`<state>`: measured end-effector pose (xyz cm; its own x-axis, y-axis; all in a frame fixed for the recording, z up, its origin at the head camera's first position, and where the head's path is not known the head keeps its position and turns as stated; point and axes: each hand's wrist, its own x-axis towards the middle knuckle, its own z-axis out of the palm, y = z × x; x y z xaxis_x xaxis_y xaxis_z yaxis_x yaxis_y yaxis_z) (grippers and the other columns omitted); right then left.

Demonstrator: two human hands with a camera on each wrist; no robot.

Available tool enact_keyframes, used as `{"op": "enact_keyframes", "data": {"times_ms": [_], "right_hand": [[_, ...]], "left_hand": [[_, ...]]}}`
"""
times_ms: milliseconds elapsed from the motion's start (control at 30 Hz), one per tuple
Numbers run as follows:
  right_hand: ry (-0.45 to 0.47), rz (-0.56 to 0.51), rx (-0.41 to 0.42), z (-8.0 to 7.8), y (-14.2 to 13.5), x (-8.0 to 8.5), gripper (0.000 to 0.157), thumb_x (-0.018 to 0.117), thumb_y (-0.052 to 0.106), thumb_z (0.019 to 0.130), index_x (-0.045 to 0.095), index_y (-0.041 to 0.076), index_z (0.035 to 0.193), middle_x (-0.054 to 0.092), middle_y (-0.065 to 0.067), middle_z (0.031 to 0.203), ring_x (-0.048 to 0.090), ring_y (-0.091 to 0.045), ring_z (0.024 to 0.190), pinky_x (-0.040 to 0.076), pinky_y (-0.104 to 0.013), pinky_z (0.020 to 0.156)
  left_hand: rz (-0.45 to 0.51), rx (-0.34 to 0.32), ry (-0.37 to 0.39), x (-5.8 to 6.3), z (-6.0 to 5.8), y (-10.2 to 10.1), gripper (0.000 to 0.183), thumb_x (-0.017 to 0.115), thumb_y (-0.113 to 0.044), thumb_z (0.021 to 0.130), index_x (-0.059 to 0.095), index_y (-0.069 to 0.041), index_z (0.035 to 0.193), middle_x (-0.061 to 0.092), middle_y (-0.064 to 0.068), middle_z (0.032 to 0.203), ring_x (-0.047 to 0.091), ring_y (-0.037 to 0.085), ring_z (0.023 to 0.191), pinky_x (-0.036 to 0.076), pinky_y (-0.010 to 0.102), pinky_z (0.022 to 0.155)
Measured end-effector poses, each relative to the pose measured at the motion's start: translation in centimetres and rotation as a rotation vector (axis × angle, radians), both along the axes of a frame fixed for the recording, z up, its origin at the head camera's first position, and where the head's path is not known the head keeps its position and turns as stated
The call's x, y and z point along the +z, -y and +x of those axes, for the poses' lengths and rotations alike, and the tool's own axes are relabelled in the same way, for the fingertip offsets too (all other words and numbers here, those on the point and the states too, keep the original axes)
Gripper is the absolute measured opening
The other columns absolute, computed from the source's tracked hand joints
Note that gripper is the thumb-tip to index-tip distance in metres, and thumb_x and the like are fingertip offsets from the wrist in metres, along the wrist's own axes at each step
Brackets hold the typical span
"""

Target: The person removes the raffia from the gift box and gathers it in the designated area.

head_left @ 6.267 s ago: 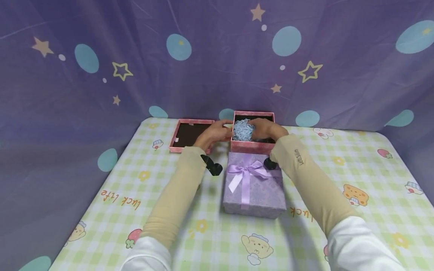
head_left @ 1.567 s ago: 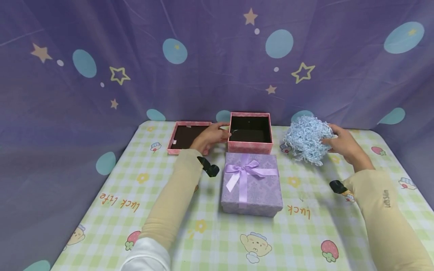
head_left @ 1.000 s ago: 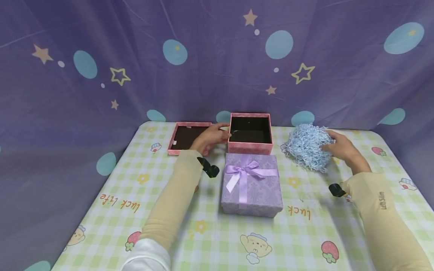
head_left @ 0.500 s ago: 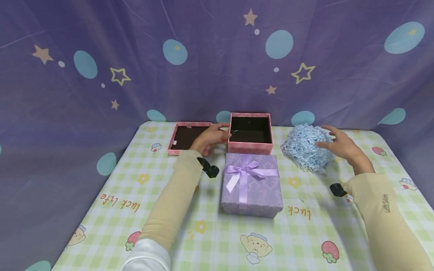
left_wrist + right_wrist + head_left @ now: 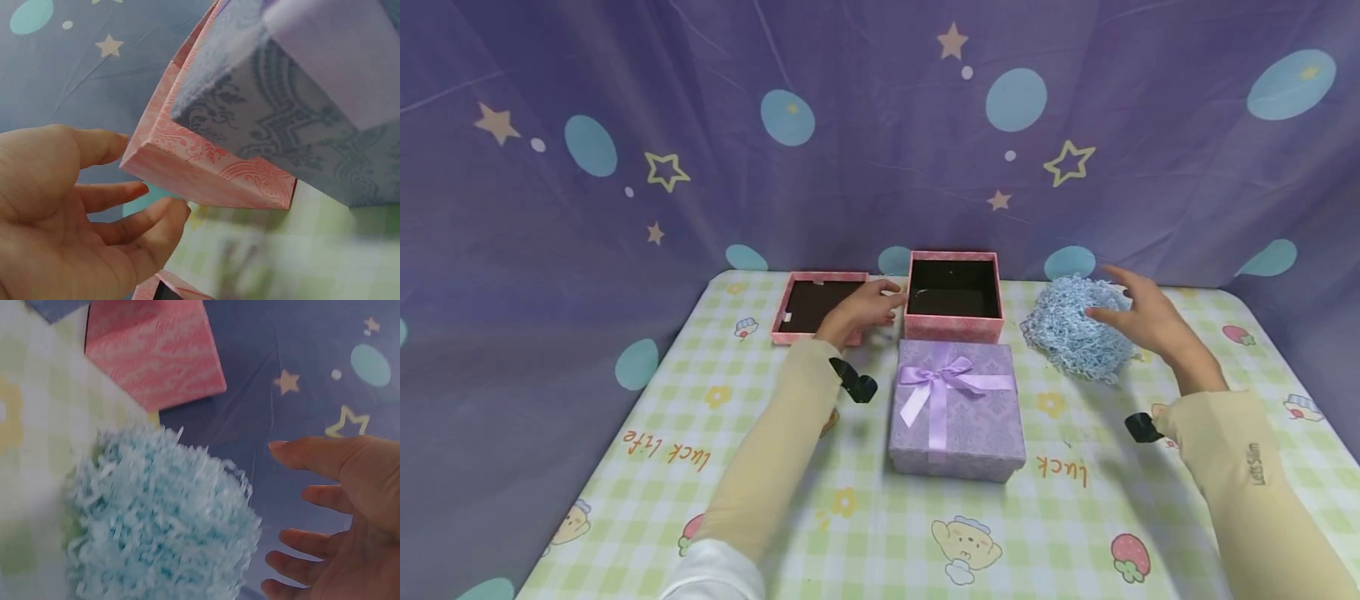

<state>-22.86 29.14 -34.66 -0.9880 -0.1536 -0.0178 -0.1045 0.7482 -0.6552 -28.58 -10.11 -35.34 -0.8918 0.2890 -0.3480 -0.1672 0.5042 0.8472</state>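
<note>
A heap of light blue shredded paper [image 5: 1071,329] lies on the tablecloth at the back right. My right hand [image 5: 1150,321] is spread just above and beside it; the right wrist view shows its fingers apart from the shreds. At the back middle stands a pink box base [image 5: 953,327] with a bare black inside. My left hand [image 5: 867,307] is beside that box's left wall, fingers loosely bent and holding nothing. In the left wrist view a small gap shows between the fingers and the pink box [image 5: 200,159]. Left of it lies the pink lid [image 5: 808,307], inside facing up.
A lidded purple gift box [image 5: 955,425] with a lilac bow [image 5: 942,379] stands directly in front of the pink base. A purple curtain [image 5: 880,150] rises behind the checked tablecloth [image 5: 700,467].
The blue shredded paper came out of the pink box and was set down at the right. My right hand has let go and lifted slightly. My left hand has drawn back from the box wall.
</note>
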Motion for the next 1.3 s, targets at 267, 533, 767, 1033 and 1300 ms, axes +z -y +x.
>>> {"op": "enact_keyframes", "data": {"times_ms": [267, 533, 767, 1033, 1300], "right_hand": [[0.006, -0.033, 0.029, 1.3, 2.0, 1.6, 0.079, 0.062, 0.031, 0.094, 0.015, 0.01, 0.154, 0.017, -0.025, 0.155, 0.024, -0.052, 0.135, 0.028, -0.069, 0.102], [-0.002, -0.057, 0.112, 2.4, 4.1, 1.6, 0.072, 0.062, 0.028, 0.094, 0.023, 0.01, 0.152, 0.033, -0.028, 0.144, 0.04, -0.047, 0.127, 0.041, -0.062, 0.097], [-0.012, -0.073, 0.194, 3.5, 6.1, 0.6, 0.069, 0.064, 0.026, 0.093, 0.029, 0.006, 0.149, 0.045, -0.026, 0.136, 0.051, -0.043, 0.118, 0.045, -0.057, 0.095], [0.033, -0.115, 0.259, 4.8, 7.9, -0.5, 0.066, 0.063, 0.025, 0.093, 0.031, 0.001, 0.145, 0.054, -0.024, 0.126, 0.058, -0.038, 0.112, 0.05, -0.05, 0.092], [0.12, -0.147, 0.311, 5.9, 9.0, -1.2, 0.069, 0.064, 0.027, 0.092, 0.03, -0.003, 0.144, 0.057, -0.023, 0.121, 0.061, -0.034, 0.107, 0.054, -0.043, 0.086]], "left_hand": [[-0.034, 0.025, 0.078, 0.7, 1.5, 1.3, 0.05, 0.05, -0.033, 0.099, 0.039, -0.008, 0.14, 0.045, 0.02, 0.141, 0.049, 0.036, 0.128, 0.039, 0.049, 0.107], [0.009, -0.065, 0.069, 0.6, 2.9, 2.1, 0.044, 0.05, -0.026, 0.1, 0.044, -0.001, 0.136, 0.047, 0.025, 0.138, 0.049, 0.038, 0.126, 0.042, 0.046, 0.105], [0.077, -0.153, 0.082, 0.0, 4.4, 2.2, 0.043, 0.049, -0.019, 0.1, 0.043, 0.005, 0.135, 0.049, 0.028, 0.132, 0.05, 0.044, 0.122, 0.045, 0.047, 0.103], [0.073, -0.202, 0.105, -0.4, 6.2, 2.2, 0.04, 0.051, -0.023, 0.1, 0.045, -0.001, 0.133, 0.058, 0.018, 0.115, 0.062, 0.033, 0.105, 0.05, 0.046, 0.096], [0.134, -0.207, 0.168, -0.5, 7.1, 2.4, 0.046, 0.054, -0.02, 0.098, 0.038, -0.002, 0.137, 0.056, 0.015, 0.104, 0.063, 0.022, 0.084, 0.048, 0.053, 0.096]]}}
